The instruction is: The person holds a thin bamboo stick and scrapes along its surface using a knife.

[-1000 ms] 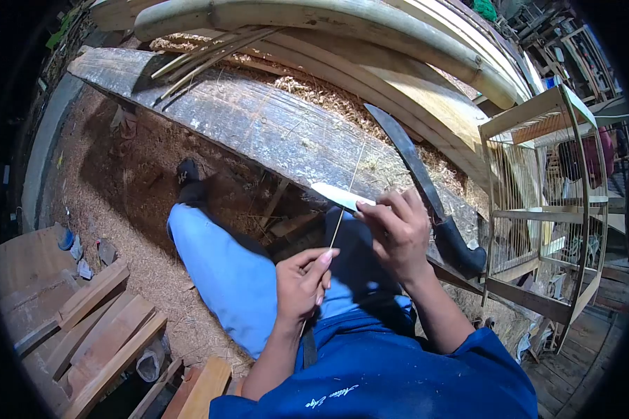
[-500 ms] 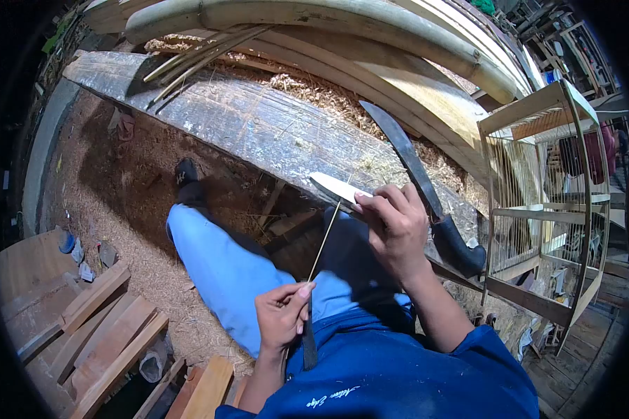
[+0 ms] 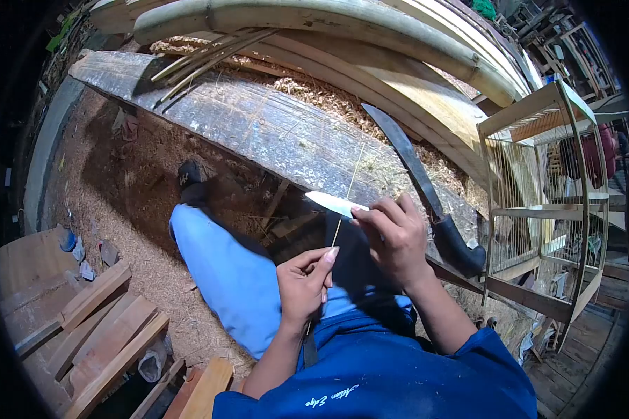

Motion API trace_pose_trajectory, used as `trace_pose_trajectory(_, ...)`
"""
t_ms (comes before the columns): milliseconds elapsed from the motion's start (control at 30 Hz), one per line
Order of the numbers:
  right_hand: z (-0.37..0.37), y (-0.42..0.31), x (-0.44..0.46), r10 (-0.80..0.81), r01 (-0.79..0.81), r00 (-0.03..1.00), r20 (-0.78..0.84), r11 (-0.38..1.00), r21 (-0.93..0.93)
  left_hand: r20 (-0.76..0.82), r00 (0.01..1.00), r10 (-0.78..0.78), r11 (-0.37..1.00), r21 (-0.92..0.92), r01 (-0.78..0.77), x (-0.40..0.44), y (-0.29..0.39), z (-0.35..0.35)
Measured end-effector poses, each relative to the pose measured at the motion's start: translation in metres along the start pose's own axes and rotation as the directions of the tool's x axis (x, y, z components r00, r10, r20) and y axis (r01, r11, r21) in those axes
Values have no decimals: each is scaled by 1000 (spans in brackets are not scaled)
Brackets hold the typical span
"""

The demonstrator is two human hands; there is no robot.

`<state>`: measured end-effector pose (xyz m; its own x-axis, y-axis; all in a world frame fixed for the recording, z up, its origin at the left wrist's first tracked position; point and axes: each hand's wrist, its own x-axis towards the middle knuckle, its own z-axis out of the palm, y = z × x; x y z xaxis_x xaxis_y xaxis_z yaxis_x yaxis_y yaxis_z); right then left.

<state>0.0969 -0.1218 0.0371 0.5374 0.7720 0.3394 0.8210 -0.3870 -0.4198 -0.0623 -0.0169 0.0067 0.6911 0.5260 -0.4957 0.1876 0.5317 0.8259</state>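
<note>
Between my left hand's point(image 3: 304, 288) pinched thumb and fingers is a thin bamboo stick point(image 3: 356, 170), slanting up and away over the plank's near edge. My right hand point(image 3: 398, 241) is closed around a knife, its handle mostly hidden by the fingers. The bright pointed knife blade point(image 3: 332, 204) points left and lies across the stick, a short way beyond my left fingertips. Just right of my right hand, a machete point(image 3: 412, 162) with a dark curved handle rests on the worn plank point(image 3: 244, 126).
Several bamboo strips point(image 3: 206, 63) lie at the plank's far left. Behind it are a thick bamboo pole point(image 3: 314, 15) and long boards. A wooden cage with thin bars point(image 3: 531, 213) stands at right. Cut wood pieces point(image 3: 112, 342) lie lower left; shavings cover the ground.
My left hand has moved up and right along with the stick, closer to the knife. More of the stick now extends past the blade. My right hand has shifted only slightly.
</note>
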Motion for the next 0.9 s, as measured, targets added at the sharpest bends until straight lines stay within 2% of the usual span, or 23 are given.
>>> trace_pose_trajectory(133,3,1,5,26,-27,999,-47,999,-26,39,999,1,1000,-12,-1,-11,1,-12)
trace_pose_trajectory(333,2,3,12,85,-87,995,-47,996,-26,16,1000,-27,1000,-10,27,-42,-12,-45)
trace_pose_trajectory(567,3,4,13,73,-79,994,-87,995,-61,10,999,-43,998,-36,44,-57,-16,-46)
trace_pose_trajectory(633,4,7,16,105,-108,990,-94,994,-30,-71,994,-86,996,-12,86,-62,-18,-49)
trace_pose_trajectory(767,3,4,15,86,-89,989,-120,996,-22,-107,992,-61,997,-47,56,-53,-19,-45)
trace_pose_trajectory(833,4,3,9,60,-68,989,-132,996,-57,-2,998,-64,998,-18,64,-40,-17,-36)
trace_pose_trajectory(900,2,0,4,31,-36,995,-92,998,-53,22,998,-61,998,-10,61,-28,-10,-24)
